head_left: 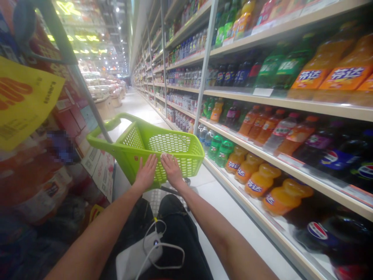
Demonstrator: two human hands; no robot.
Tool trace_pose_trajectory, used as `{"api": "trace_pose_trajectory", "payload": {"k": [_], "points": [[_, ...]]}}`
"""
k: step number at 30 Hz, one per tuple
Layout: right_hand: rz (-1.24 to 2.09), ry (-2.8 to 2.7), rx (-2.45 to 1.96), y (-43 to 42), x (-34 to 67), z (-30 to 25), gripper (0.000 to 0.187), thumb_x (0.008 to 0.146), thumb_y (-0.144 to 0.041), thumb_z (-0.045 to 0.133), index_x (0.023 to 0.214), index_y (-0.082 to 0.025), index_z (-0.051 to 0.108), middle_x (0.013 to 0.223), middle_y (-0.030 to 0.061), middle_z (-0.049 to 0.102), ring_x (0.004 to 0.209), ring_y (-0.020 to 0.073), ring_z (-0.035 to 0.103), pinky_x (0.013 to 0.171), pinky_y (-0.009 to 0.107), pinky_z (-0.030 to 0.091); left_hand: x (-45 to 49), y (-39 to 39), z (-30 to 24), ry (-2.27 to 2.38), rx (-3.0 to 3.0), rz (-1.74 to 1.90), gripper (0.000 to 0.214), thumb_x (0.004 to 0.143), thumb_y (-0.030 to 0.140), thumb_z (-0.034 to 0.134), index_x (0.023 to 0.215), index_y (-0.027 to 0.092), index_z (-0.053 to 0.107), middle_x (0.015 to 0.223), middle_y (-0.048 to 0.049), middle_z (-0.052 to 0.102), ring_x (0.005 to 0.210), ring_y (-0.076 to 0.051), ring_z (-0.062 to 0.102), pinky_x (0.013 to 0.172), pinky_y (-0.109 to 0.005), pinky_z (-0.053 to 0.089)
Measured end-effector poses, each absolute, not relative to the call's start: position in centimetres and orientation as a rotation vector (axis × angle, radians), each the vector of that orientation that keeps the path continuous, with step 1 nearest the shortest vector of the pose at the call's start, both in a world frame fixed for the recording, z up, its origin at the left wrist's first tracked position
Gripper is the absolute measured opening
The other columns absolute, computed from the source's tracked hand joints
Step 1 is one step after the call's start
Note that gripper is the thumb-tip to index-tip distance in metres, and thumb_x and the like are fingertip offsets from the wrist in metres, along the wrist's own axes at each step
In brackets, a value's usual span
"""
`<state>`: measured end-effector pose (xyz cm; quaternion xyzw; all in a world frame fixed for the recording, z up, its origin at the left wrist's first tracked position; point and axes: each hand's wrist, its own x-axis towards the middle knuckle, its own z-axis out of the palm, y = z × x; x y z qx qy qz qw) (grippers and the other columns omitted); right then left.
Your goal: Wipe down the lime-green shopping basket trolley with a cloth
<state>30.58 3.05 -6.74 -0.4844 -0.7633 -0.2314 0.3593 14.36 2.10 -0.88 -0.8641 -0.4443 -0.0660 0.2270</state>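
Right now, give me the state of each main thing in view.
Bright-green perforated plastic basket: upright, open-topped.
Left bare hand: open, resting against the basket.
Right bare hand: likewise.
White rectangular device: lying flat, white cable attached.
Small orange-capped plastic bottles: upright, closed.
Yellow printed sign: tilted.

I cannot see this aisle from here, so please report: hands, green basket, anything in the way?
Left hand, right hand: open, fingers against green basket's near side. Basket upright. Drink shelves on right, yellow sign on left, neither between hands and basket.

Basket [190,157]: floor probably hidden; yellow sign [27,99] cut off at left.
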Motion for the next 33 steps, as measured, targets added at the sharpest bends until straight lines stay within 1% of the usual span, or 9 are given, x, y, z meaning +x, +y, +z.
{"api": "trace_pose_trajectory", "payload": {"k": [7,9,11,15,18,21,28,30,33], "points": [[-0.564,-2.111,-1.229,2.7,30.9,-12.0,0.040,0.083,-0.006,0.043,0.120,-0.015,0.054,0.130,0.0117,0.051,0.127,0.0220,0.037,0.104,0.047,0.027,13.7,1.6,-1.9,-1.223,-2.399,-0.150,0.063,0.076,0.010,0.033,0.139,0.010,0.023,0.149,-0.0093,0.015,0.138,-0.021,0.010,0.109,-0.056,0.006],[-0.570,-2.123,-1.209,2.3,31.0,-12.5,0.038,0.083,-0.007,0.043,0.119,-0.015,0.055,0.128,0.0123,0.053,0.127,0.0220,0.038,0.104,0.047,0.027,13.4,1.5,-2.2,-1.227,-2.402,-0.135,0.064,0.076,0.010,0.033,0.139,0.010,0.023,0.149,-0.0091,0.016,0.138,-0.021,0.011,0.109,-0.056,0.007],[-0.573,-2.109,-1.184,2.0,30.9,-11.7,0.040,0.083,-0.006,0.041,0.121,-0.015,0.054,0.129,0.0120,0.051,0.129,0.0210,0.035,0.105,0.047,0.026,12.9,1.5,-2.1,-1.237,-2.390,-0.139,0.064,0.075,0.010,0.034,0.139,0.011,0.024,0.148,-0.0092,0.016,0.137,-0.022,0.011,0.109,-0.055,0.006],[-0.580,-2.029,-1.169,2.2,29.7,-7.6,0.046,0.084,-0.006,0.037,0.127,-0.019,0.048,0.135,0.0078,0.045,0.134,0.0195,0.024,0.107,0.045,0.022,12.0,1.7,-1.0,-1.240,-2.339,-0.217,0.061,0.076,0.009,0.032,0.138,0.010,0.027,0.148,-0.0107,0.019,0.137,-0.022,0.012,0.109,-0.055,0.005],[-0.596,-1.998,-1.176,3.1,28.8,-5.5,0.048,0.085,-0.005,0.035,0.129,-0.019,0.046,0.136,0.0067,0.044,0.134,0.0194,0.025,0.108,0.045,0.022,11.5,1.9,-0.4,-1.258,-2.310,-0.251,0.060,0.077,0.008,0.029,0.137,0.009,0.029,0.147,-0.0115,0.020,0.137,-0.023,0.014,0.109,-0.056,0.008],[-0.614,-2.025,-1.181,3.8,28.4,-6.0,0.045,0.085,-0.006,0.037,0.127,-0.018,0.048,0.136,0.0071,0.044,0.132,0.0208,0.029,0.106,0.045,0.024,11.2,2.0,-0.4,-1.265,-2.310,-0.243,0.060,0.077,0.008,0.029,0.137,0.008,0.028,0.147,-0.0117,0.020,0.137,-0.024,0.014,0.108,-0.057,0.009],[-0.577,-2.187,-1.174,3.0,28.3,-11.1,0.042,0.083,-0.008,0.043,0.124,-0.017,0.051,0.133,0.0110,0.047,0.128,0.0211,0.036,0.105,0.046,0.026,10.5,1.5,-1.5,-1.305,-2.348,-0.184,0.061,0.078,0.010,0.028,0.138,0.010,0.024,0.148,-0.0108,0.019,0.137,-0.022,0.014,0.108,-0.057,0.010],[-0.574,-2.186,-1.167,2.7,28.1,-10.9,0.043,0.083,-0.006,0.042,0.124,-0.017,0.050,0.133,0.0113,0.047,0.129,0.0207,0.035,0.106,0.046,0.025,10.1,1.5,-1.5,-1.322,-2.353,-0.166,0.063,0.076,0.009,0.029,0.139,0.011,0.023,0.148,-0.0103,0.018,0.137,-0.022,0.013,0.108,-0.057,0.009],[-0.575,-2.118,-1.138,2.8,27.2,-8.5,0.046,0.083,-0.006,0.039,0.127,-0.018,0.048,0.135,0.0089,0.045,0.132,0.0202,0.029,0.107,0.045,0.023,9.4,1.7,-0.9,-1.355,-2.328,-0.184,0.064,0.075,0.007,0.029,0.139,0.011,0.024,0.148,-0.0095,0.017,0.137,-0.022,0.013,0.109,-0.056,0.008]]}}
